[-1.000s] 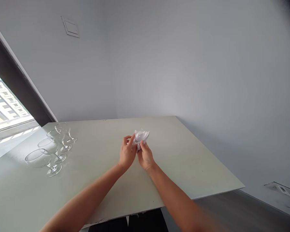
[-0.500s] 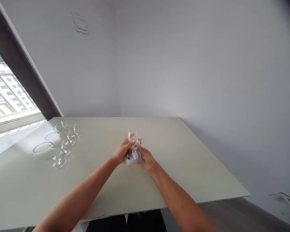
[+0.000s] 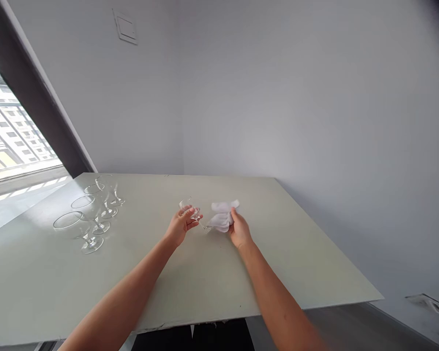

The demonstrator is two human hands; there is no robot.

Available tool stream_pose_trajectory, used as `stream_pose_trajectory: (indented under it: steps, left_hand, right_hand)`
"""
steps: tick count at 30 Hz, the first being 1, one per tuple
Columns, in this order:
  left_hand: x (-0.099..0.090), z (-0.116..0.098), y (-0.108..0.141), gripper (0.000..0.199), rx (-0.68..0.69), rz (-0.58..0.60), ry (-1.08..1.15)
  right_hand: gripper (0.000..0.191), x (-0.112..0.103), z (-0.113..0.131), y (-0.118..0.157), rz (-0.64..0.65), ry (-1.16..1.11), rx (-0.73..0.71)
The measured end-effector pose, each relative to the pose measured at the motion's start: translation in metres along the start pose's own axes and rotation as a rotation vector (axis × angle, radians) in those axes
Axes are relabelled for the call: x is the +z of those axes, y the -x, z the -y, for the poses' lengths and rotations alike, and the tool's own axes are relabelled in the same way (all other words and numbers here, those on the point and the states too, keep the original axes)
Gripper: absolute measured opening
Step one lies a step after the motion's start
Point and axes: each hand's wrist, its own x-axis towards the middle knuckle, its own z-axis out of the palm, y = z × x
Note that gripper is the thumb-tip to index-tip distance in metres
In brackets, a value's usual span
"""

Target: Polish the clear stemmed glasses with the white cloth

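Observation:
My left hand [image 3: 180, 225] is closed around the bowl of a small clear stemmed glass [image 3: 187, 204]. The glass is tilted, its stem and foot pointing down to the right. In my right hand [image 3: 239, 229] is a folded white cloth [image 3: 221, 219], pinched between thumb and fingers. Its left edge lies close to the foot of the glass; I cannot tell whether they touch. Both hands are over the middle of the pale table [image 3: 278, 253].
Several clear stemmed glasses stand upright in a row on the table's left side, the nearest glass [image 3: 92, 243] toward the front. A window [image 3: 14, 126] is at the left. Grey walls [image 3: 296, 97] rise behind and right of the table. A switch [image 3: 126, 28] is on the wall.
My hands have moved apart. The cloth, earlier wrapped about the lower part of the glass, has come away to the right with my right hand. The glass has tilted in my left hand.

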Motion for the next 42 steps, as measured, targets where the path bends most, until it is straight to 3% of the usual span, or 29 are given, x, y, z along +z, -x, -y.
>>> stream_pose_trajectory:
  steps: [3, 5, 8, 10, 12, 15, 17, 22, 27, 32, 34, 37, 42]
  left_hand:
    - [-0.005, -0.002, -0.001, 0.051, 0.004, -0.112, 0.040]
    - [-0.006, -0.003, 0.000, 0.057, 0.041, -0.176, 0.028]
    - [-0.002, -0.003, 0.003, 0.059, 0.097, -0.218, -0.016]
    - [0.003, -0.001, 0.007, 0.058, 0.133, -0.199, -0.043]
    - [0.009, 0.001, 0.011, 0.060, 0.167, -0.166, -0.052]
    - [0.018, 0.005, 0.016, 0.066, 0.201, -0.093, -0.056]
    - [0.021, 0.005, 0.019, 0.068, 0.198, -0.005, -0.067]
    - [0.016, -0.007, 0.020, 0.069, 0.168, 0.186, -0.100]
    - [0.009, -0.021, 0.020, 0.067, 0.143, 0.269, -0.063]
    - [0.013, -0.014, 0.021, 0.071, 0.186, 0.276, -0.023]
    - [0.017, -0.010, 0.025, 0.073, 0.099, 0.357, -0.013]
    - [0.023, -0.009, 0.032, 0.053, -0.038, 0.443, 0.014]
    - [0.028, -0.011, 0.037, 0.029, -0.039, 0.343, 0.115]
  right_hand:
    - [0.047, -0.003, 0.009, 0.007, -0.059, 0.155, -0.298]
    - [0.051, 0.002, 0.009, 0.018, 0.062, 0.367, -0.514]
    - [0.044, 0.017, -0.005, 0.035, 0.336, 0.861, -0.816]
    - [0.044, 0.028, -0.019, 0.041, 0.396, 1.186, -0.946]
    - [0.046, 0.036, -0.028, 0.041, 0.325, 1.402, -0.976]
    - [0.040, 0.038, -0.029, 0.036, 0.200, 1.527, -0.846]
    - [0.028, 0.034, -0.023, 0.032, 0.198, 1.487, -0.728]
    - [0.019, 0.025, -0.011, 0.031, 0.426, 0.955, -0.366]
    - [0.033, 0.028, -0.007, 0.037, 0.674, 0.469, 0.042]
    - [0.031, 0.031, -0.008, 0.039, 0.558, 0.343, 0.068]
    - [0.031, 0.030, -0.010, 0.039, 0.566, 0.275, 0.075]
    - [0.033, 0.027, -0.011, 0.040, 0.643, 0.145, 0.127]
    - [0.036, 0.032, -0.017, 0.042, 0.582, 0.011, 0.240]
